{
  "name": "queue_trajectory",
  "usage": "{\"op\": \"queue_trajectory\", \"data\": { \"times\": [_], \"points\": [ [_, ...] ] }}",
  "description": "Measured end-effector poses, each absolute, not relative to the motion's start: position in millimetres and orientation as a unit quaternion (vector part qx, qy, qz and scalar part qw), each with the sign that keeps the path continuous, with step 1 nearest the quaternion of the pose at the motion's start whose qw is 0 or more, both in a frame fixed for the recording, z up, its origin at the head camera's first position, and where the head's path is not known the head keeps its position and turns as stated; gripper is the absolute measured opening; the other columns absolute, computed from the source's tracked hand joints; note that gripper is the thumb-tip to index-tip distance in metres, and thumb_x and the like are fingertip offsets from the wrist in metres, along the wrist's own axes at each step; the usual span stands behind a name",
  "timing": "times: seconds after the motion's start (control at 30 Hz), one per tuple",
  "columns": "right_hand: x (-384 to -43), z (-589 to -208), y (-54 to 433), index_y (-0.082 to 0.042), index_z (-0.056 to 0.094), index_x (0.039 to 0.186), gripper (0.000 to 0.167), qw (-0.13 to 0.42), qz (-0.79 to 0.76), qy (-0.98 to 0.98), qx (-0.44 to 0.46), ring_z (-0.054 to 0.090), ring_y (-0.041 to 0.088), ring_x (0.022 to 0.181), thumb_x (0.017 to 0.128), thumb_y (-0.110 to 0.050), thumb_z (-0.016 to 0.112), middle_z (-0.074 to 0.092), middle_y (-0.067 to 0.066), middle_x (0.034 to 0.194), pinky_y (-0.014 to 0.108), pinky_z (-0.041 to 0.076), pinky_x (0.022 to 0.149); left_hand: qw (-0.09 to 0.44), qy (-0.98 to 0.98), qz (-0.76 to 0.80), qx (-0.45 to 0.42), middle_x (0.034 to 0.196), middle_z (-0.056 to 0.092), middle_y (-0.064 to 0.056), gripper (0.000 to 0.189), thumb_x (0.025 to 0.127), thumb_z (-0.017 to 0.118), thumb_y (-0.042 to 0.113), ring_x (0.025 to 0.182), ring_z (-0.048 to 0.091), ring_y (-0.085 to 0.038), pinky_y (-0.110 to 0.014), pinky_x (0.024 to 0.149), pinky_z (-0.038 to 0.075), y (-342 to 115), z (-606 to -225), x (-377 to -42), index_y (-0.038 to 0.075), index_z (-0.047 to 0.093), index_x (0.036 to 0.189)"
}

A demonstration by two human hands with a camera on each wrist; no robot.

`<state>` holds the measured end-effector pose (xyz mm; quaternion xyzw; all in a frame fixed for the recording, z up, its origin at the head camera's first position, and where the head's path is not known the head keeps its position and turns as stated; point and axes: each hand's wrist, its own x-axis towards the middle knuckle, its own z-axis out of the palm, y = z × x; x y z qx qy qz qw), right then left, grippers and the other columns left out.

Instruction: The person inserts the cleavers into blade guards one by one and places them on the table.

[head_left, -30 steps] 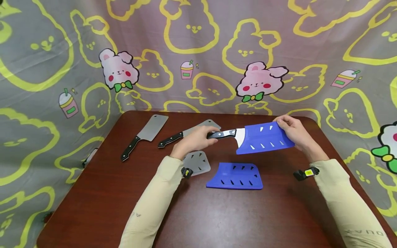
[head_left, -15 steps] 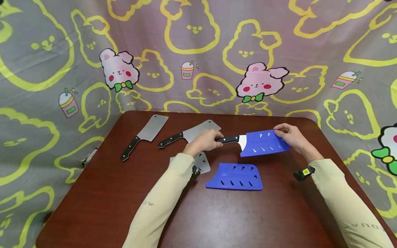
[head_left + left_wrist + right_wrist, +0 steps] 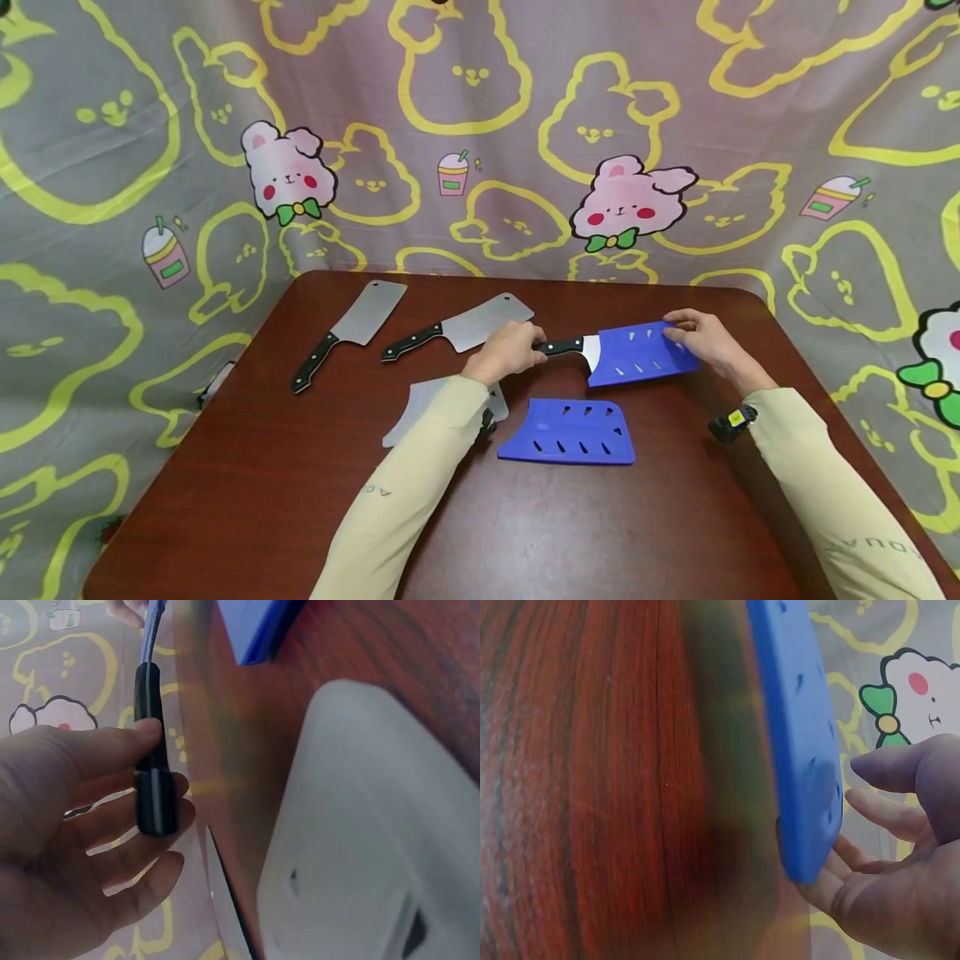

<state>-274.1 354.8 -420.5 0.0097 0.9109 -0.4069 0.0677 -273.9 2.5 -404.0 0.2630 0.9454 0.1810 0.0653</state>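
Note:
My left hand (image 3: pixel 510 346) pinches the black handle (image 3: pixel 154 750) of a cleaver (image 3: pixel 592 352) between thumb and fingers, lower fingers spread loosely. The blade is inside a blue slotted knife sheath (image 3: pixel 637 354); a bright strip shows beside the handle. At the sheath's far right corner my right hand (image 3: pixel 701 337) pinches its end, other fingers spread off it in the right wrist view. The sheath (image 3: pixel 799 750) hangs close over the table, its shadow beside it. A second blue sheath (image 3: pixel 566 433) lies just in front, beside a whitish sheath (image 3: pixel 420 400) partly covered by my left forearm.
Two bare cleavers with black handles lie at the back left: one far left (image 3: pixel 371 312), one nearer the middle (image 3: pixel 483 323) close to my left hand. The brown table (image 3: pixel 600 533) ends at a patterned curtain (image 3: pixel 525 75) behind and at both sides.
Both hands have lowered the sheathed cleaver toward the table. My left hand has shifted right, uncovering more of the middle cleaver's blade. The things lying on the table have stayed put.

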Motion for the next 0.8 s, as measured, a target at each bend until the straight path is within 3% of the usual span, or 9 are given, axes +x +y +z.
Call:
{"op": "queue_trajectory", "data": {
  "times": [0.13,0.27,0.47,0.63,0.8],
  "points": [
    [-275,-422,354,0.003,0.043,0.140,0.051,0.066,-0.421,0.905,0.008,0.046,0.043,0.121,0.102,-0.030,0.051,0.048,0.034,0.133,0.053,0.038,0.101,0.067,0.948,0.170,0.261,0.098,0.069,-0.001,0.022,0.092,0.069,0.026,0.073,0.057,-0.012,-0.022,0.062,0.042,8,-407,-276,0.015,0.071,0.111],
    [-277,-424,355,0.002,0.042,0.141,0.052,0.062,-0.421,0.905,0.013,0.046,0.043,0.123,0.102,-0.032,0.050,0.047,0.033,0.135,0.051,0.039,0.100,0.077,0.946,0.176,0.261,0.105,0.070,-0.003,0.022,0.095,0.065,0.020,0.079,0.060,-0.014,-0.022,0.064,0.044,10,-410,-277,0.012,0.069,0.115],
    [-273,-417,355,0.004,0.046,0.137,0.046,0.032,-0.413,0.910,0.016,0.051,0.039,0.117,0.104,-0.026,0.045,0.051,0.031,0.132,0.034,0.043,0.086,0.083,0.938,0.214,0.260,0.122,0.066,-0.008,0.030,0.100,0.055,0.015,0.096,0.064,-0.017,-0.026,0.074,0.050,2,-411,-279,0.010,0.062,0.129],
    [-261,-409,352,0.003,0.049,0.133,0.044,0.019,-0.413,0.910,0.004,0.053,0.036,0.112,0.104,-0.029,0.043,0.053,0.028,0.129,0.026,0.048,0.080,0.085,0.935,0.223,0.263,0.116,0.068,-0.006,0.029,0.101,0.054,0.020,0.097,0.066,-0.017,-0.029,0.080,0.052,-9,-414,-281,0.012,0.063,0.128],
    [-249,-402,342,0.004,0.052,0.130,0.042,0.014,-0.403,0.914,-0.041,0.058,0.037,0.107,0.105,-0.029,0.045,0.057,0.029,0.125,0.031,0.055,0.080,0.083,0.930,0.238,0.268,0.115,0.069,-0.007,0.029,0.101,0.054,0.022,0.099,0.066,-0.019,-0.033,0.082,0.053,-20,-412,-278,0.010,0.063,0.127]
  ]
}}
